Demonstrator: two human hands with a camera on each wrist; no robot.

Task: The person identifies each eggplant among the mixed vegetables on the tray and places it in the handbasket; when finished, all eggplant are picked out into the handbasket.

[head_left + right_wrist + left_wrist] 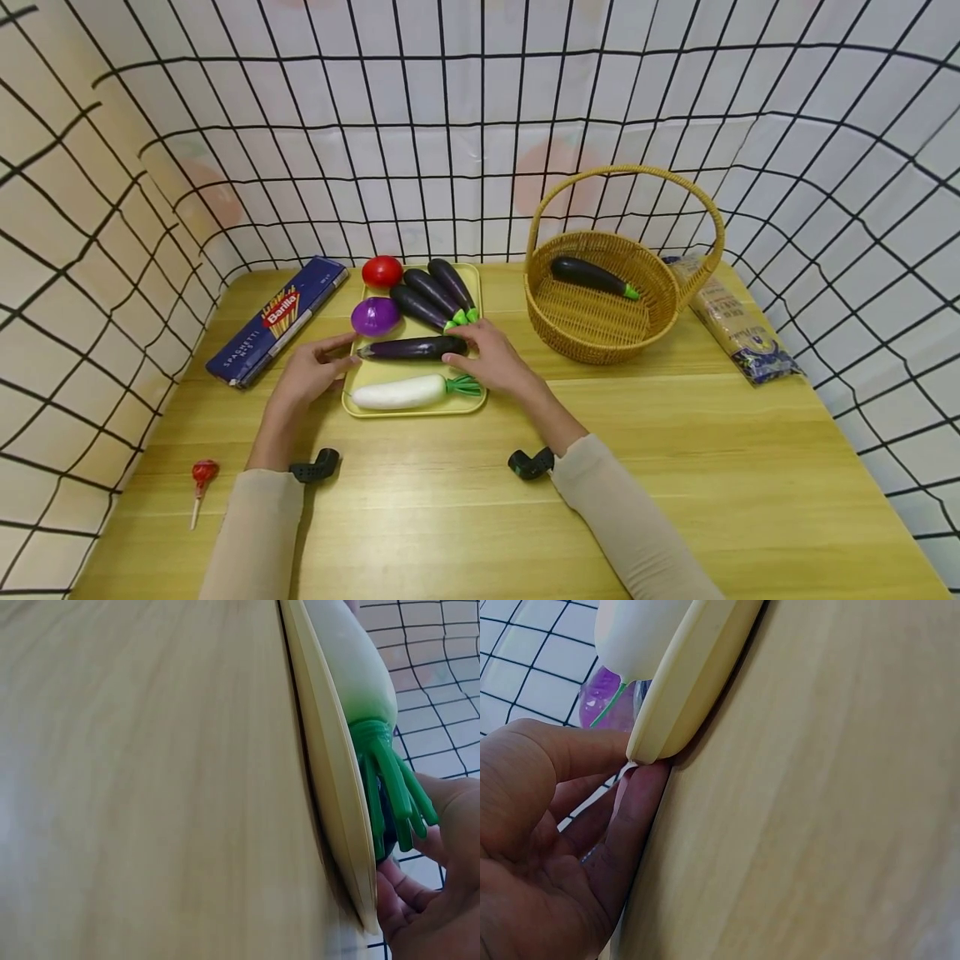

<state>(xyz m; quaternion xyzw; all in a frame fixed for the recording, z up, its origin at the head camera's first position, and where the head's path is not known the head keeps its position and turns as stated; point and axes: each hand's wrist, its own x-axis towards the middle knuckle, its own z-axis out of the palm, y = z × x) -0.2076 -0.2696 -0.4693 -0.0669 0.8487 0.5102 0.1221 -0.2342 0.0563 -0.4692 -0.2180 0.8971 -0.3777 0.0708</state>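
Note:
A long dark purple eggplant (408,349) lies across the yellow tray (412,414), its pointed end to the left. My left hand (313,367) has thumb and index finger about that end; the tray's rim hides the fingertips in the left wrist view, where a lower finger (630,817) touches the tray. The thumb and fingers of my right hand (491,357) pinch the eggplant's right end. Nearer me on the tray is a white radish (401,392) with green stalks. Behind lie several shorter eggplants (431,292), a purple onion-like vegetable (375,317) and a red tomato (382,272).
To the right stands a wicker basket (551,329) with a tall handle, another eggplant (588,275) inside. A plastic food bag (738,329) lies beyond it. On the left are a blue spaghetti box (277,321) and a red lollipop (202,475). Black wire grid encloses the table.

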